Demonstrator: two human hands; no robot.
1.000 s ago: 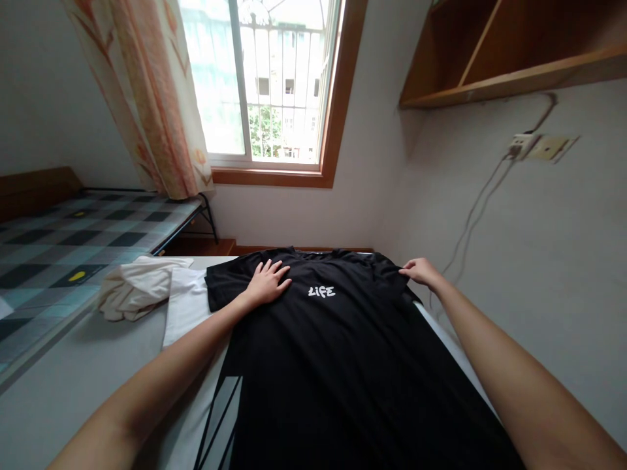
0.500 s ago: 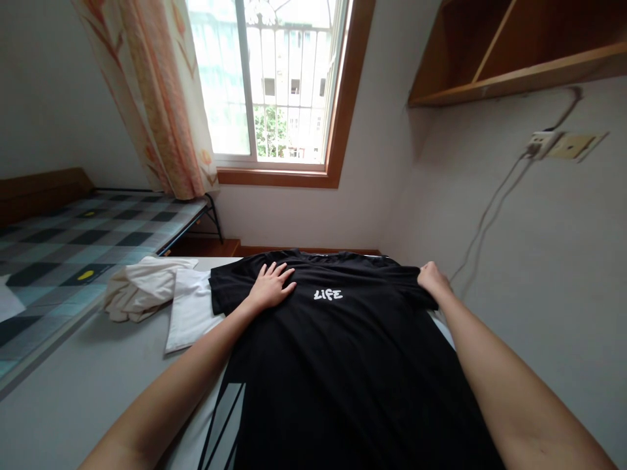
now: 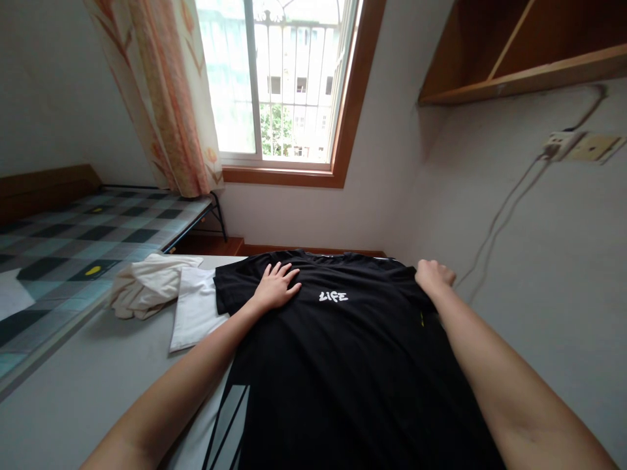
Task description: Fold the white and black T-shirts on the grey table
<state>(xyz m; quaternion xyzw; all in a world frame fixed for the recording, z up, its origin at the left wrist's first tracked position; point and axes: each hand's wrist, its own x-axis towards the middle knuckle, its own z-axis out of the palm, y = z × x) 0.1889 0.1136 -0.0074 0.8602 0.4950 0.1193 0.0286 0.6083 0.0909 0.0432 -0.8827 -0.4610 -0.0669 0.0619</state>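
Observation:
A black T-shirt (image 3: 353,365) with white lettering on the chest lies spread over a white table (image 3: 98,385), its collar at the far edge. My left hand (image 3: 277,286) rests flat on the upper chest, fingers spread, left of the lettering. At the shirt's right sleeve, my right hand (image 3: 434,277) is closed on the sleeve's outer edge; the fingertips are hidden from me. A grey panel with black lines shows at the shirt's lower left side.
Left of the shirt lie a folded white cloth (image 3: 193,310) and a crumpled cream cloth (image 3: 149,285). A bed with a checked mattress (image 3: 122,225) stands at left. A wall with a socket (image 3: 561,145) and hanging cord is at right, below a wooden shelf (image 3: 539,75).
The right sleeve has shifted slightly under my right hand, and a small yellow mark now shows near it. My left hand stays flat on the chest. The view has turned a little left.

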